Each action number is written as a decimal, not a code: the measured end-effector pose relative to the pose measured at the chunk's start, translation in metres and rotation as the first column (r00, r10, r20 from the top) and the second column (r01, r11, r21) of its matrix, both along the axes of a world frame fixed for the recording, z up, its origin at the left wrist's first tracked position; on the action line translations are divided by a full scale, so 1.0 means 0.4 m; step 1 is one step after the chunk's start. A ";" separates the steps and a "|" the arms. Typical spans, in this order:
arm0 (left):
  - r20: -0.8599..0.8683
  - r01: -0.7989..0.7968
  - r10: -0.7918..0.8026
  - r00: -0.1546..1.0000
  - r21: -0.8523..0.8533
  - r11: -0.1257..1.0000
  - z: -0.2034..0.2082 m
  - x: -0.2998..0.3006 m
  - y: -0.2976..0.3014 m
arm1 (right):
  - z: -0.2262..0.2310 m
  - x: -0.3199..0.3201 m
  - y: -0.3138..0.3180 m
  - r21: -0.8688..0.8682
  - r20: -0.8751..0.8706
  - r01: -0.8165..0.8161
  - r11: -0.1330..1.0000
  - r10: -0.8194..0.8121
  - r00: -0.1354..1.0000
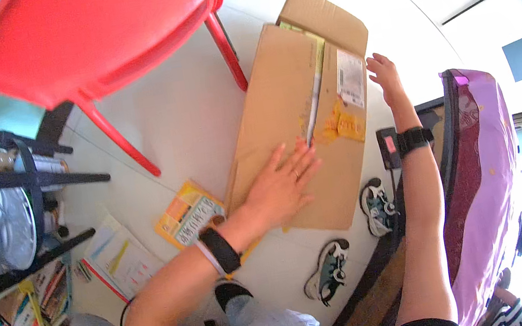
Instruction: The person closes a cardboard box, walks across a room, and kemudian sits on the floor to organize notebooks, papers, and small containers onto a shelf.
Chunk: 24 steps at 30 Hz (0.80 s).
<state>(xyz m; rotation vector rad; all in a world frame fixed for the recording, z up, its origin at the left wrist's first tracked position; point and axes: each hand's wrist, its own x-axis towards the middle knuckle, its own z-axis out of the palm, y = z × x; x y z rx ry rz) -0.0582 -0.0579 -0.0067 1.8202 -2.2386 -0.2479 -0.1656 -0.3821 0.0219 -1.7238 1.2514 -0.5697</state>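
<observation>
Head view shows the cardboard box (298,117) lying on the floor (172,109) under the left hand (281,183), whose spread fingers (297,157) press flat beside the flap seam, while the right hand (384,72) hovers open past its far edge, so the unheld flaps could spring up.

Red chair (94,39) cut off above

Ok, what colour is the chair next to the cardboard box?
Red chair, seen best in the head view, left of the brown cardboard box.
</observation>
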 end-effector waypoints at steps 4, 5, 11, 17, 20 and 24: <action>-0.100 -0.004 0.007 0.995 0.033 0.999 0.001 -0.025 0.006 | -0.049 0.033 -0.097 0.149 0.120 0.230 0.962 -0.249 0.961; -0.102 0.006 0.000 0.995 0.063 0.998 0.003 -0.024 0.001 | -0.052 0.038 -0.111 0.234 0.243 0.219 0.947 -0.275 0.930; -0.084 0.061 -0.053 0.995 0.098 0.993 0.023 -0.006 0.001 | -0.025 0.007 -0.120 0.423 0.659 0.225 0.878 -0.468 0.588; -0.095 0.102 -0.094 0.991 0.091 0.991 0.024 0.009 0.001 | -0.017 0.114 -0.061 -0.337 -0.608 -0.515 0.788 0.235 0.758; -0.043 0.102 -0.099 0.994 0.089 0.991 0.033 0.012 0.003 | -0.064 0.185 0.008 -0.380 -0.678 -0.501 0.778 0.134 0.723; -0.096 0.085 -0.078 0.992 0.063 0.994 0.042 0.013 0.004 | -0.089 0.224 0.017 -0.471 -0.688 -0.454 0.757 0.008 0.726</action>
